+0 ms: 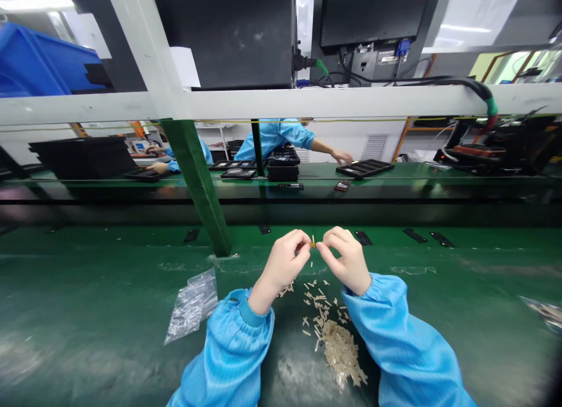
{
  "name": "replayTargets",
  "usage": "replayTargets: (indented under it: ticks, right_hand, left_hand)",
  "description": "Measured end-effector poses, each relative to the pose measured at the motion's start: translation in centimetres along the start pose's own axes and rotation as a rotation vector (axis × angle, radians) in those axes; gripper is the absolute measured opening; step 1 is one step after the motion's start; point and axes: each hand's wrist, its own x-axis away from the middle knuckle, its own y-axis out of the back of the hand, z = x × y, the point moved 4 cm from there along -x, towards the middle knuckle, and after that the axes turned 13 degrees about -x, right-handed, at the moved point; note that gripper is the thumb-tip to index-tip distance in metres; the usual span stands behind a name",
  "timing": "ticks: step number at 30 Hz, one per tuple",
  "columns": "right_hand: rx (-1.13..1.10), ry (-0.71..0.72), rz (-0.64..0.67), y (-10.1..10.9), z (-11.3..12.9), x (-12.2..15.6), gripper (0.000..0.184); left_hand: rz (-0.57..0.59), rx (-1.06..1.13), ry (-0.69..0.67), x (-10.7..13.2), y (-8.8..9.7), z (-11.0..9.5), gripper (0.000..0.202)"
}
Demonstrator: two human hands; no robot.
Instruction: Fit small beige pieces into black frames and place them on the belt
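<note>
My left hand (286, 263) pinches a tiny yellow strip-like piece (313, 242) between thumb and forefinger, above the green bench. My right hand (346, 259) faces it from the right, thumb and fingers closed in a pinch close beside the same piece. Whether the right fingertips grip anything is too small to tell. Below and between my forearms lies a loose pile of small beige strips (341, 351), with more strips scattered up toward the hands. Several of them lie partly behind my left wrist.
A clear plastic bag (193, 304) lies left of my arm, another bag (544, 312) at the far right. Flat black parts (415, 236) line the bench's back. A green post (197, 190) rises at left. Beyond, a co-worker's hand (341, 156) is near a black tray (365, 168).
</note>
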Motion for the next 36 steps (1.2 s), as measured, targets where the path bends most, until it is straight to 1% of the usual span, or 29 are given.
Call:
replayTargets:
  ticks: [4, 6, 10, 15, 18, 21, 25, 28, 31, 32, 36]
  right_hand:
    - [-0.158, -0.055, 0.032, -0.3, -0.1, -0.2, 0.010]
    - [-0.189, -0.062, 0.049, -0.3, -0.1, -0.3, 0.011]
    - [-0.168, -0.059, 0.087, -0.4, -0.3, -0.3, 0.013]
    - [-0.253, -0.055, 0.135, -0.6, -0.4, -0.4, 0.014]
    - [-0.290, -0.062, 0.122, -0.1, -0.5, -0.5, 0.016]
    - [-0.270, -0.074, 0.090, 0.6, -0.6, -0.6, 0.019]
    - [-0.155, 0.020, 0.153, 0.3, -0.1, -0.4, 0.029]
    - [-0.083, 0.092, 0.140, -0.2, 0.3, -0.3, 0.023]
    - [-0.089, 0.117, 0.095, -0.4, 0.4, -0.1, 0.009]
    - [-0.095, 0.117, 0.085, -0.4, 0.4, -0.1, 0.007]
    - [-0.081, 0.110, 0.083, -0.4, 0.5, 0.1, 0.011]
  left_hand:
    - [0.021, -0.041, -0.037, 0.1, 0.1, -0.5, 0.013]
    - [0.028, -0.067, -0.046, 0.2, 0.1, -0.6, 0.014]
    - [0.038, -0.102, -0.046, 0.1, 0.0, -0.6, 0.014]
    - [0.055, -0.061, -0.036, 0.0, 0.0, -0.4, 0.014]
    - [0.051, 0.034, -0.004, -0.1, 0.2, 0.1, 0.013]
    - [0.053, 0.161, 0.086, -0.3, 0.4, 0.7, 0.012]
    - [0.121, 0.442, 0.244, -0.4, -0.2, 1.3, 0.009]
    - [0.155, 0.613, 0.332, -0.4, -0.7, 1.4, 0.008]
    - [0.215, 0.687, 0.384, -0.3, -1.1, 1.1, 0.008]
    - [0.236, 0.701, 0.396, -0.2, -1.2, 1.0, 0.009]
    - [0.283, 0.724, 0.422, 0.0, -1.5, 0.7, 0.010]
